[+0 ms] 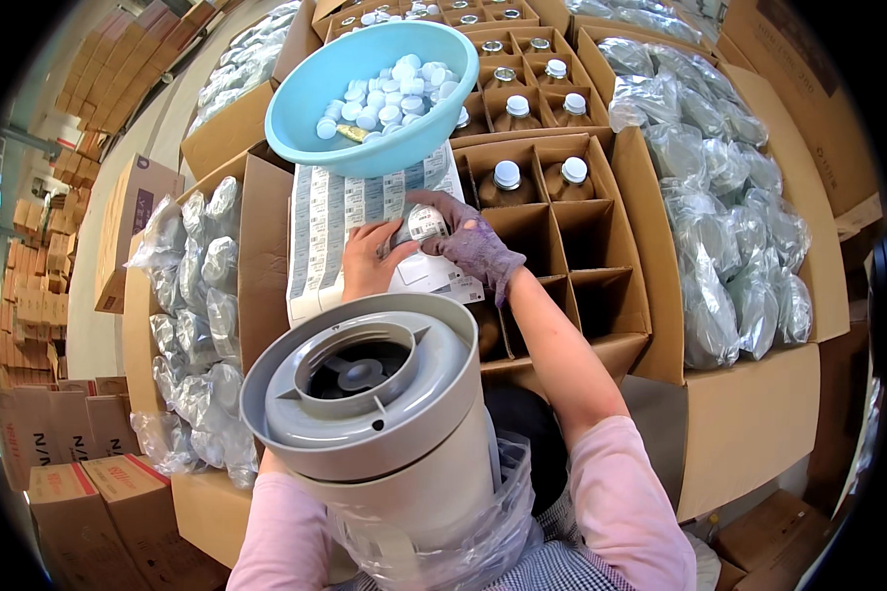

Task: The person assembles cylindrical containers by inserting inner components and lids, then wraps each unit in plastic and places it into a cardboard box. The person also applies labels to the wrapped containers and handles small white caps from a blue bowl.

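Between my hands is a small grey rounded piece with a white printed label [427, 223]; its full shape is hidden by my fingers. My bare left hand [370, 258] bends its fingers and thumb against the near left side of this piece. On its right, my right hand [475, 244], in a purple-grey glove, closes around it. Beneath both hands lie sheets of printed labels [327, 222]. A large grey plastic cylinder [394, 473], with a ringed, open top and clear plastic film around its lower part, stands upright against my body and hides part of my left forearm.
Above the sheets sits a light blue basin [296, 128] of white caps. A divided carton [601, 261] with brown bottles is at the right. Open cartons of film-wrapped grey pieces [729, 197] flank both sides. Stacked cardboard boxes [108, 512] stand at far left.
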`<control>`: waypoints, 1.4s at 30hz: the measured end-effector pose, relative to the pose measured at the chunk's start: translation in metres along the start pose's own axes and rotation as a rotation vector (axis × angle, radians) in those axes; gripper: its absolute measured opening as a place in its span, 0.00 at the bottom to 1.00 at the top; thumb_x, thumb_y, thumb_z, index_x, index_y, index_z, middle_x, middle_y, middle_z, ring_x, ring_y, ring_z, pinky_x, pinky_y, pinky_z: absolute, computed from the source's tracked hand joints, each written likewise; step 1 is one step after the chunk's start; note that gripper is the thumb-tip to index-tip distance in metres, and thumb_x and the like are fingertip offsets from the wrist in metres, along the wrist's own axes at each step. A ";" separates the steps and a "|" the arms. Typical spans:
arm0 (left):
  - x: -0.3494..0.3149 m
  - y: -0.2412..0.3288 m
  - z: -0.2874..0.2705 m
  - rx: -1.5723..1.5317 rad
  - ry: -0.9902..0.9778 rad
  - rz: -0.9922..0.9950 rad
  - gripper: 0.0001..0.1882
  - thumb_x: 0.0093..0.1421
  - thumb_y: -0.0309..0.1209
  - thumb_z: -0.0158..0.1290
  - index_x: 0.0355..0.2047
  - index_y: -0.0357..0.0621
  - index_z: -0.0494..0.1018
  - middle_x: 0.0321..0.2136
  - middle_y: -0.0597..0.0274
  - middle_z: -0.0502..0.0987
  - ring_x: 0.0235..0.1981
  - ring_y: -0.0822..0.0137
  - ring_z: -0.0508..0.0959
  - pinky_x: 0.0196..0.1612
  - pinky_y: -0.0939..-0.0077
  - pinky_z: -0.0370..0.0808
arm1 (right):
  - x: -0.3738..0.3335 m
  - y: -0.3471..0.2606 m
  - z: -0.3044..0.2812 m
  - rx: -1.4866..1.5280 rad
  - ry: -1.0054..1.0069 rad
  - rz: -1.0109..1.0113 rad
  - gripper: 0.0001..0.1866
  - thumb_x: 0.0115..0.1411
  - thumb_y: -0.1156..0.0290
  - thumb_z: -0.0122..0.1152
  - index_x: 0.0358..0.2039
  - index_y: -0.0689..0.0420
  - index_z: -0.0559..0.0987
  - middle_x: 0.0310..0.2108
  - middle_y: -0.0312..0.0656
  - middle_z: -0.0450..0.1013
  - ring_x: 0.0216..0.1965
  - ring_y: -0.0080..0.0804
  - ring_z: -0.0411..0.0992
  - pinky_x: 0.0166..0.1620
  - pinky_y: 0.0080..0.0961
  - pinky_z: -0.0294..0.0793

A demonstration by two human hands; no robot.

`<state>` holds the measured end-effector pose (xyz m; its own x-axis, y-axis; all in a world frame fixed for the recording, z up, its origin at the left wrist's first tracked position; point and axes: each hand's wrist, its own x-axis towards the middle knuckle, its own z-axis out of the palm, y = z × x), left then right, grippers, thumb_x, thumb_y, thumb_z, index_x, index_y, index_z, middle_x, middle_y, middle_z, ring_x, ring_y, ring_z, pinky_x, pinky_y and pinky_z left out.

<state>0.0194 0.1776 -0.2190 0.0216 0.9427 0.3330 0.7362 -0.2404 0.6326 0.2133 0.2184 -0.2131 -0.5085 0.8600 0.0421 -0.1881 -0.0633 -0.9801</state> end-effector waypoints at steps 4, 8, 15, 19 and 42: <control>0.011 0.021 0.004 0.034 0.025 0.204 0.21 0.49 0.28 0.66 0.45 0.45 0.80 0.42 0.56 0.79 0.44 0.54 0.75 0.48 0.65 0.73 | -0.002 -0.002 -0.002 -0.040 0.080 -0.022 0.40 0.45 0.88 0.61 0.61 0.56 0.67 0.53 0.39 0.71 0.53 0.25 0.69 0.57 0.22 0.69; 0.015 0.027 0.008 -0.080 -0.016 0.193 0.18 0.49 0.25 0.65 0.43 0.45 0.81 0.39 0.57 0.80 0.41 0.56 0.76 0.45 0.67 0.74 | -0.005 -0.007 -0.005 -0.113 0.122 -0.016 0.36 0.46 0.87 0.62 0.59 0.57 0.68 0.47 0.40 0.75 0.47 0.24 0.72 0.51 0.21 0.70; 0.016 0.033 0.026 -0.104 0.147 0.165 0.10 0.48 0.22 0.66 0.33 0.44 0.82 0.29 0.60 0.79 0.30 0.60 0.78 0.33 0.69 0.75 | 0.003 0.011 -0.011 -0.200 0.137 -0.068 0.34 0.46 0.90 0.61 0.57 0.59 0.69 0.48 0.37 0.72 0.45 0.20 0.70 0.49 0.19 0.71; 0.017 0.036 0.029 -0.143 0.166 0.116 0.08 0.48 0.21 0.65 0.30 0.43 0.81 0.27 0.61 0.78 0.28 0.63 0.78 0.31 0.71 0.74 | -0.001 0.008 -0.015 -0.135 0.086 -0.017 0.35 0.46 0.90 0.61 0.57 0.60 0.69 0.49 0.38 0.72 0.48 0.21 0.69 0.51 0.20 0.70; 0.018 0.040 0.026 -0.146 0.081 0.266 0.11 0.48 0.20 0.64 0.34 0.41 0.82 0.30 0.60 0.79 0.30 0.63 0.78 0.33 0.72 0.74 | -0.012 -0.010 -0.011 -0.486 0.225 0.018 0.31 0.46 0.76 0.71 0.53 0.57 0.73 0.35 0.41 0.76 0.34 0.25 0.71 0.42 0.23 0.73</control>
<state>0.0666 0.1913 -0.2057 0.1424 0.8223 0.5510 0.6068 -0.5123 0.6077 0.2307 0.2138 -0.2058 -0.3053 0.9516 0.0342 0.2572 0.1170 -0.9592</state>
